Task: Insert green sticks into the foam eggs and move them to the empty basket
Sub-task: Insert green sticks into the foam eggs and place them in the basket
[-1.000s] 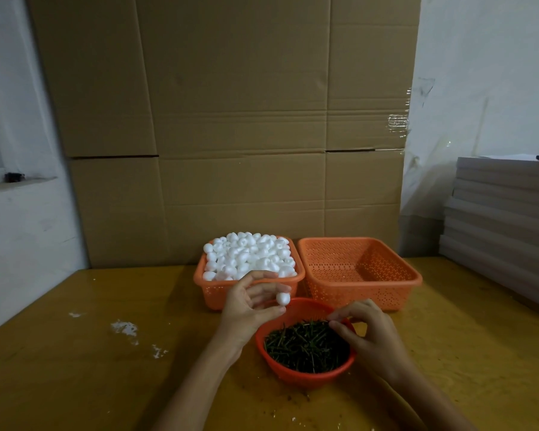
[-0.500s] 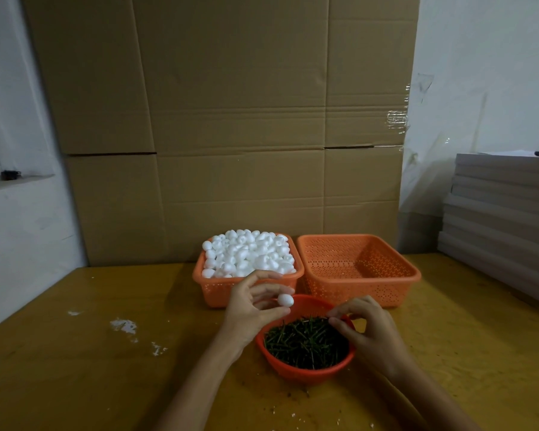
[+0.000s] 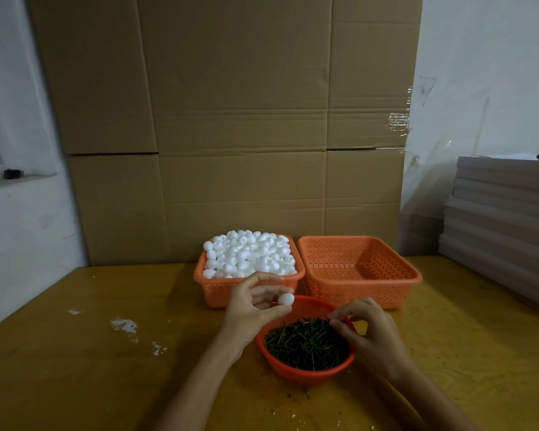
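The left hand [image 3: 249, 309] pinches one egg [image 3: 286, 299]. The right hand [image 3: 367, 334] curls over the sticks [image 3: 305, 345]; I cannot tell if it holds one. Take one and push it straight.

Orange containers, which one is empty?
The right rear basket; the left basket beside it is heaped with foam eggs, and the round bowl in front holds green sticks.
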